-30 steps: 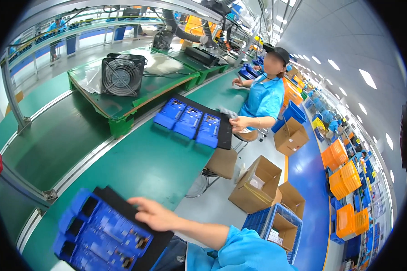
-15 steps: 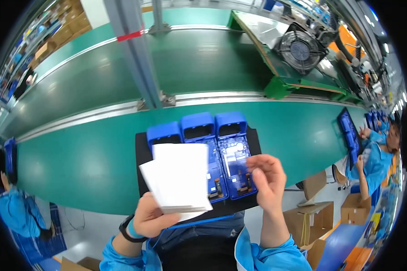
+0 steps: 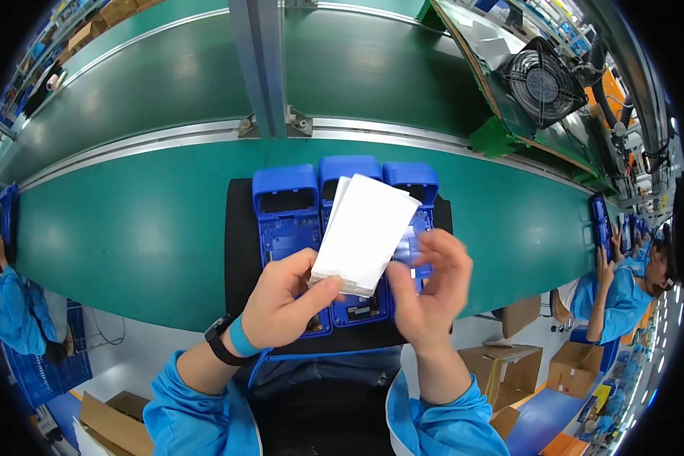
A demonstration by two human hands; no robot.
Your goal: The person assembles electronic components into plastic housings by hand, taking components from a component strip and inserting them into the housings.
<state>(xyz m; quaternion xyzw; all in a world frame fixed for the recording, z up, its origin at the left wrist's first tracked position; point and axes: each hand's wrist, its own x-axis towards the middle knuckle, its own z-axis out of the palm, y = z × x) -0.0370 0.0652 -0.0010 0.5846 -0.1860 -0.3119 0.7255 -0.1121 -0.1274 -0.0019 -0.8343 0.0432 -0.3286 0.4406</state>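
My left hand point(image 3: 280, 300) grips a thin stack of white sheets point(image 3: 368, 232) by its near edge, thumb on top. The sheets are slightly fanned and tilt to the right. Just right of the stack is my right hand point(image 3: 432, 296), its thumb and curved fingers apart with nothing visible between them. Beneath both hands, three blue plastic housings, the left one point(image 3: 285, 181), the middle one point(image 3: 349, 165) and the right one point(image 3: 412, 173), lie side by side on a black mat point(image 3: 239, 228). Circuit boards show inside them. The sheets hide much of the middle housing.
The green workbench point(image 3: 129, 228) runs across, with a metal post point(image 3: 260, 68) and a rail behind the mat. A black fan point(image 3: 543, 82) stands on a green-edged shelf at the far right. Co-workers sit at both ends. Cardboard boxes point(image 3: 577, 368) stand below on the right.
The stack has moved up and right and now tilts rightward, carried by my left hand. My right hand has come nearer to it. The head view has shifted, so the bench appears higher.
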